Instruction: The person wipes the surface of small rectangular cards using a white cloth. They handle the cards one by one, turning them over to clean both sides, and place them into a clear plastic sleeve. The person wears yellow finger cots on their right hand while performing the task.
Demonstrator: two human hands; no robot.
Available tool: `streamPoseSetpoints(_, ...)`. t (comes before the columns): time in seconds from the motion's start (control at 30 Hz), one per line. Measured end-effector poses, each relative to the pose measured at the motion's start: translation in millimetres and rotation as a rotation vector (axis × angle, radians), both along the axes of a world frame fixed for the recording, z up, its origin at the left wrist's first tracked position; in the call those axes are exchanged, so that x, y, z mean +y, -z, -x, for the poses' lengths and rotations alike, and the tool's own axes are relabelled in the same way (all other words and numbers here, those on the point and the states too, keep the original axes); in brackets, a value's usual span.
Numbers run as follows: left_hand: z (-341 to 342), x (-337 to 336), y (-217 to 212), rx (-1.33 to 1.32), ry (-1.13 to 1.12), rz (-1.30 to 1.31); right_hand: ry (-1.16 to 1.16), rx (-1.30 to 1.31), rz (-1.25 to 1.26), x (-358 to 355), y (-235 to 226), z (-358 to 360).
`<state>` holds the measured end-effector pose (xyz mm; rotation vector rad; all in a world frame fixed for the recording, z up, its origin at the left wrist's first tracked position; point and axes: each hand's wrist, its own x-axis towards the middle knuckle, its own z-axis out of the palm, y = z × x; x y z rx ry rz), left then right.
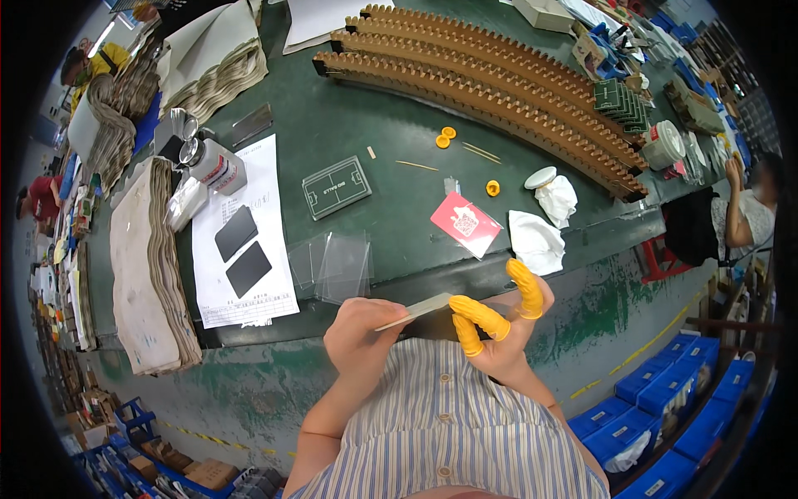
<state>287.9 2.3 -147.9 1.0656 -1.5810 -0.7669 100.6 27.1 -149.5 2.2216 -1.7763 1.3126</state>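
My left hand and my right hand hold one thin flat grey panel edge-on between them, just off the near edge of the green table. Yellow finger cots cover several fingers of my right hand, which pinches the panel's right end. My left hand grips its left end. Just beyond, on the table, lie several clear plastic sheets and a red packet.
A white paper sheet carries two dark panels. A green printed board, white cloths, yellow rings and long brown slotted racks lie farther back. Stacked cardboard sits left. Blue bins stand on the floor at right, where another person works.
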Motion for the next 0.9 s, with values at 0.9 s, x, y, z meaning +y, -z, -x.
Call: streamPoseSetpoints(0.9, -4, 6, -13, -0.145, -0.018, 0.075, 0.013, -0.006, 0.005, 1, 1, -5)
